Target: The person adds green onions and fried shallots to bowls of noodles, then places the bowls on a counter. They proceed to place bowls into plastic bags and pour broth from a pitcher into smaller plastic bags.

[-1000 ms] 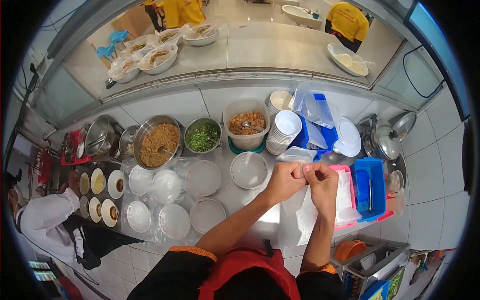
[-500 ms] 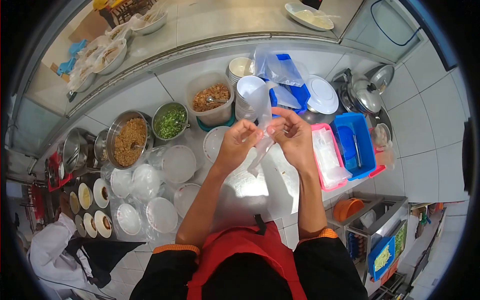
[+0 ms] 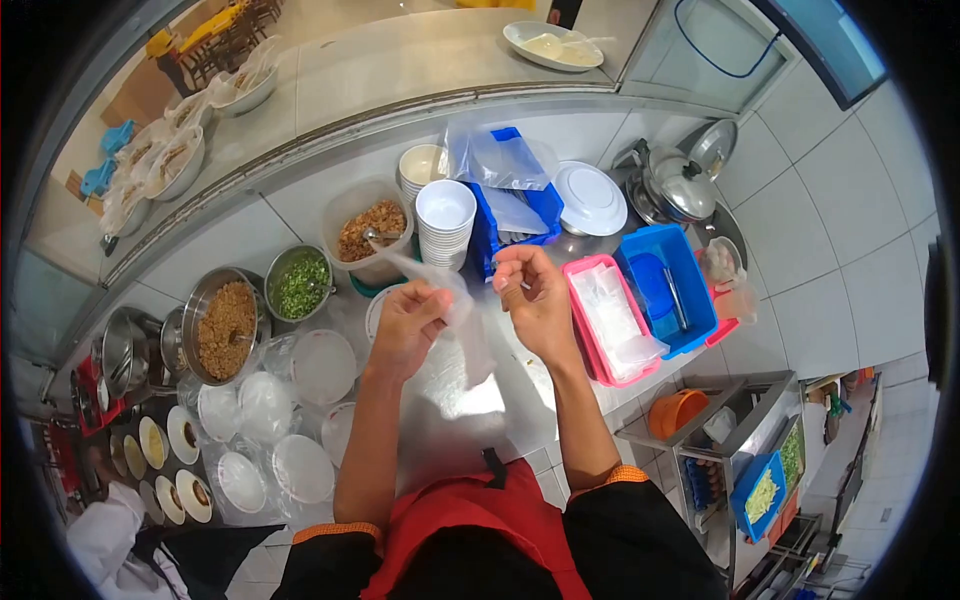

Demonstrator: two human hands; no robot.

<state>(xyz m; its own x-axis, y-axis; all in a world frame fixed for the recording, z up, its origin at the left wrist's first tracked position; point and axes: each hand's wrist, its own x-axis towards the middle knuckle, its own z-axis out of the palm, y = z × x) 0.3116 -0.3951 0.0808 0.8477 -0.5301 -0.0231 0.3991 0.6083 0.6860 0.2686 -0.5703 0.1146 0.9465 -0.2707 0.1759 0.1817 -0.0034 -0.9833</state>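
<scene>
My left hand (image 3: 408, 328) pinches a thin clear plastic bag (image 3: 468, 325), which hangs loose to the right of its fingers above the steel counter (image 3: 440, 420). My right hand (image 3: 535, 300) is apart from the bag, near the blue basket (image 3: 545, 205). Its fingers are curled with thumb and forefinger close together; whether something small is between them I cannot make out. Behind the bag stands a stack of white bowls (image 3: 446, 215). A pink tray (image 3: 610, 320) holding white plastic bags lies to the right of my right hand.
Fried topping (image 3: 370, 230), chopped greens (image 3: 300, 280) and a pan of minced food (image 3: 225, 330) stand at the left. Plastic-covered bowls (image 3: 305, 468) sit below them. At the right are a blue tray (image 3: 690, 335) and a lidded pot (image 3: 680, 185). A co-worker's white sleeve (image 3: 105, 530) shows lower left.
Both hands pinched the bag before; now my right hand has come off it, and my left hand holds it alone. The view has shifted, so the counter's contents appear further left.
</scene>
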